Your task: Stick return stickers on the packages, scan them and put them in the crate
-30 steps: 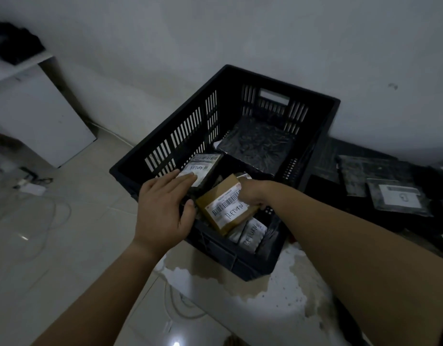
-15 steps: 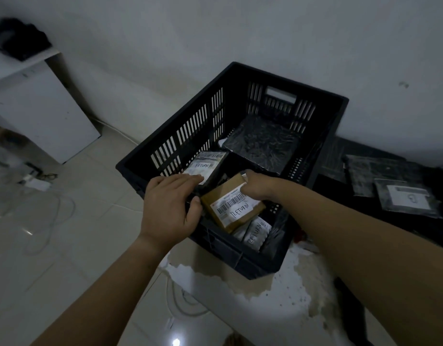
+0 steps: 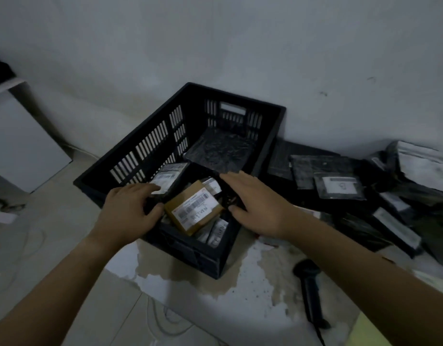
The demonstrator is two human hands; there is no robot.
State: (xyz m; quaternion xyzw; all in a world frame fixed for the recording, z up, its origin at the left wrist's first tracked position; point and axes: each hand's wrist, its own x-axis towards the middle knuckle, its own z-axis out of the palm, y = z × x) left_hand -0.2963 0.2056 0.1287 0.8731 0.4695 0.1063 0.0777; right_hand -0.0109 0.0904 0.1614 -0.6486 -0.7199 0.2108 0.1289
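A cardboard box (image 3: 194,208) was pictured tilted inside the black crate (image 3: 190,253), centre frame; the left hand (image 3: 126,211) and right hand (image 3: 255,203) were spread, nothing gripped. It was judged light and stiff, best taken by opposite edges.

We see a black slotted crate (image 3: 130,168), brown box (image 3: 194,213) with white barcoded label (image 3: 193,207), glossy black bags (image 3: 322,166), white wall (image 3: 240,46).

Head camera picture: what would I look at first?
Probably the big black crate by the wall, with a brown box bearing a white barcode label at its near end. The left hand and right hand spread open on either side of that box. Dark bagged packages pile up right of the crate.
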